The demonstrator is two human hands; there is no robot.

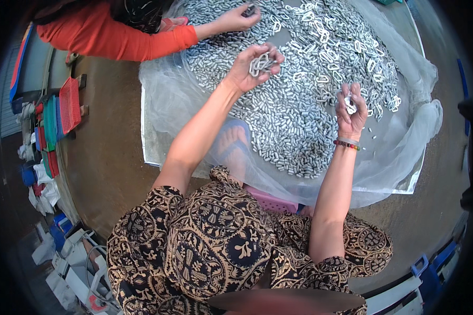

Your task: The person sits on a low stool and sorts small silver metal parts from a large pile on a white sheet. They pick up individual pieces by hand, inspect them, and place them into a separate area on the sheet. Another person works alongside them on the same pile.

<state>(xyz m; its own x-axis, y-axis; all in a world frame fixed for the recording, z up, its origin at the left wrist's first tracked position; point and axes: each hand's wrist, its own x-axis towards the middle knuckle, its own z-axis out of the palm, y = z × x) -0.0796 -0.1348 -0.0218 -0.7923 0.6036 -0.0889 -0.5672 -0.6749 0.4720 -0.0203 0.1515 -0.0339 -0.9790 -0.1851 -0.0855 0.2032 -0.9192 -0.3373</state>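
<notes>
A wide heap of small grey metal cylinders (278, 123) spreads out before me, with flat oval metal links (326, 58) scattered over its right side. My left hand (242, 71) is over the heap, palm up, its fingers curled round several oval metal links (260, 64). Farther right, my right hand (352, 118) has its fingers bent round a pale metal link (350, 106); how many pieces it holds is hard to see. A beaded bracelet circles that wrist. At the far side, a co-worker's hand (236, 20) holds a small dark grey piece.
The heap lies on sheer white netting (410, 131) bunched at the right, over a pale sheet. My sandalled foot is by the heap's near left edge. A pink plastic basket (270, 199) sits below me. At the left are a red crate (70, 105) and stacked coloured baskets.
</notes>
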